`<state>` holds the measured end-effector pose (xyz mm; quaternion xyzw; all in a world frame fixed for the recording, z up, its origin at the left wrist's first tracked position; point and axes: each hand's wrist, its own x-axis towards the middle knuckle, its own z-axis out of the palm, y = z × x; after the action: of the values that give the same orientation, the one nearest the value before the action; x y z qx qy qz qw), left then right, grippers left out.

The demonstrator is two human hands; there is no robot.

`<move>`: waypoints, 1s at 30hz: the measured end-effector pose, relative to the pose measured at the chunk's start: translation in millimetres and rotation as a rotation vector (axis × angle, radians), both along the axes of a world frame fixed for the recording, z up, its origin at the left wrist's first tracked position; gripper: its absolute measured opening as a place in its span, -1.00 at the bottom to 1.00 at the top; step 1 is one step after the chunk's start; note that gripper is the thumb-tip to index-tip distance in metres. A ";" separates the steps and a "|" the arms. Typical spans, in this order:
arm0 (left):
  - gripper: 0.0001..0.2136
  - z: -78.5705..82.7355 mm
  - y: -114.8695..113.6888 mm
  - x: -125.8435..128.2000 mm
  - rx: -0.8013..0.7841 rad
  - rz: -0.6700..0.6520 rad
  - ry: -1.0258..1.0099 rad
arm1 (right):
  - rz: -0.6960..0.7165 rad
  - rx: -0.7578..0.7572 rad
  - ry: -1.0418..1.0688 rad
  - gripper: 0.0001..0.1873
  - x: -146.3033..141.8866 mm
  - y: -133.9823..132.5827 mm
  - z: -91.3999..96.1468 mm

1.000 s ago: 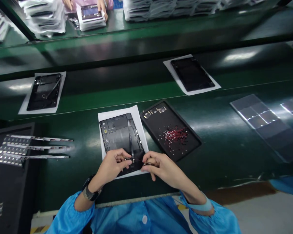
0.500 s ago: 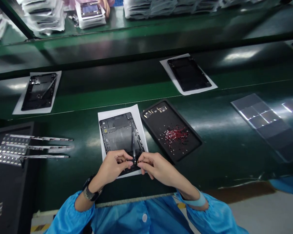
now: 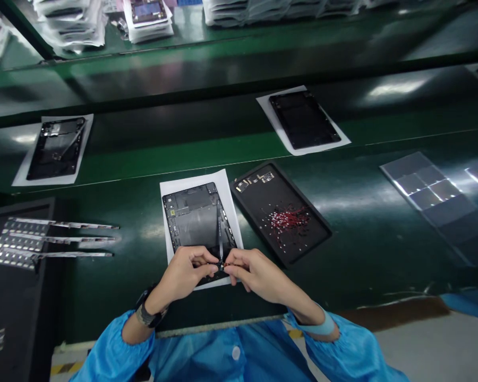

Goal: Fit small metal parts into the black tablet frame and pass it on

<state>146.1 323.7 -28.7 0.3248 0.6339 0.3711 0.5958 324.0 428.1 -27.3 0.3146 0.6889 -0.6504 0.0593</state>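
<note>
Left hand: my left hand (image 3: 183,273) pinches narrow at the near edge of the open tablet (image 3: 197,220); thumb and forefinger press on a small dark connector (image 3: 220,263), though I cannot tell whether I grip it or only hold it down.
Right hand: my right hand (image 3: 252,271) is pinched narrow too, fingertips meeting my left's at that same connector.
What changed: a second ago my right hand held a small part just right of the tablet's edge; now it has closed in leftward and the two pinches touch.
What it means: I judge the part has reached its seat and I am pressing it home.
Tablet: just beyond my fingers, on a white sheet (image 3: 171,191), its ribbon cable (image 3: 220,233) running down to my fingertips.
Parts tray (image 3: 302,233): just beyond my right hand, red bits (image 3: 289,218) scattered in it.
Belt: two other tablets have drifted left since.
</note>
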 end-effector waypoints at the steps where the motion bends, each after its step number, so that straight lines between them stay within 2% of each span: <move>1: -0.88 -0.6 -0.1 0.1 0.001 0.000 0.001 | 0.000 0.004 0.001 -0.84 -0.1 -0.3 -0.1; 13: -0.92 0.8 -2.5 9.8 0.002 0.004 0.127 | -0.019 -0.002 -0.021 -0.83 -0.6 -3.8 -3.8; 21: -0.94 7.2 0.7 5.9 0.063 -0.117 0.215 | -0.015 -0.089 0.006 -0.84 -2.1 -1.7 -3.0; 24: -0.96 12.7 -8.2 4.9 0.157 -0.179 0.396 | -0.010 -0.175 0.073 -0.86 2.7 6.5 4.6; 26: -0.96 13.6 -11.6 -1.6 0.274 -0.186 0.556 | -0.054 -0.185 0.124 -0.79 8.9 16.0 13.0; 28: -0.94 11.3 -4.7 -17.9 0.391 -0.120 0.739 | -0.131 -0.136 0.173 -0.76 15.4 27.4 22.3; 30: -0.86 7.2 15.3 -44.8 0.450 -0.005 0.948 | -0.230 -0.091 0.229 -0.76 19.5 39.8 30.4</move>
<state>101.3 339.0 -21.5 0.5785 0.7378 0.3088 0.1600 343.5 467.9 3.1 0.3123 0.6204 -0.7149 -0.0804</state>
